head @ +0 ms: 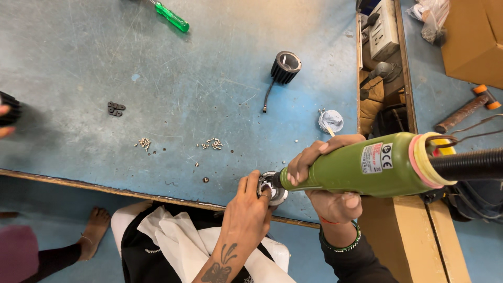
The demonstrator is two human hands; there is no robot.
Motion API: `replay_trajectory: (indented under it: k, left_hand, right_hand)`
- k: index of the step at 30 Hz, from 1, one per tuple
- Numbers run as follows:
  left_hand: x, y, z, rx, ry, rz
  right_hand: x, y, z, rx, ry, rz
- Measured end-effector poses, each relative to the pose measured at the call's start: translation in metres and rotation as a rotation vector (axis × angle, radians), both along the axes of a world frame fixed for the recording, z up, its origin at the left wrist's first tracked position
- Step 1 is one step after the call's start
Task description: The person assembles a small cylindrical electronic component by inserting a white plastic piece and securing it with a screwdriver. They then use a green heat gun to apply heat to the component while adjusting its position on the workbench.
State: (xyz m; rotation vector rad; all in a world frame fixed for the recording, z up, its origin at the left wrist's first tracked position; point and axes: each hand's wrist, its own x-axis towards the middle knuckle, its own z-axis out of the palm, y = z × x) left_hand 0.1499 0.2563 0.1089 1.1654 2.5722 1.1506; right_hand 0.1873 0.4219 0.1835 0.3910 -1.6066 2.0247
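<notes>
Left hand fingers grasping a small round silver-rimmed metal housing, pinned at the near edge of the worn blue table — seemingly to steady it against the tool. Right hand clenched around the green cylindrical powered screwdriver, held level, its tip set into the housing's face; black corrugated hose trails off right.

Work sits just inside the table's near edge, little margin before the drop. Far of it, open room: loose small screws in two scatters left of the hands, a black finned round housing with a trailing wire well apart at centre, a green-handled screwdriver at the far edge, small black brackets to the left. Wooden tray of parts bounds the right side.
</notes>
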Motion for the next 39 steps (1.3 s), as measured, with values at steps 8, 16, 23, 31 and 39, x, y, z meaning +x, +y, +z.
replay_trajectory:
  k: [8,16,23,31,39]
  left_hand:
    - [-0.002,0.001,0.000,-0.001,-0.022,-0.016]
    - [-0.002,0.002,-0.003,0.011,-0.012,-0.010]
    - [-0.002,0.001,0.000,0.003,-0.007,-0.018]
    - [0.000,0.000,-0.009,0.072,-0.054,-0.001]
    - [-0.001,-0.006,-0.031,0.164,0.133,0.043]
  right_hand:
    - [-0.002,-0.003,0.005,-0.007,-0.014,0.008]
    - [-0.001,-0.004,0.005,-0.009,-0.038,0.014]
    - [-0.001,-0.005,0.006,0.009,-0.003,0.028]
    - [0.011,0.024,0.018,-0.036,0.025,-0.021]
    - [0.012,0.050,-0.011,0.037,-0.162,-0.359]
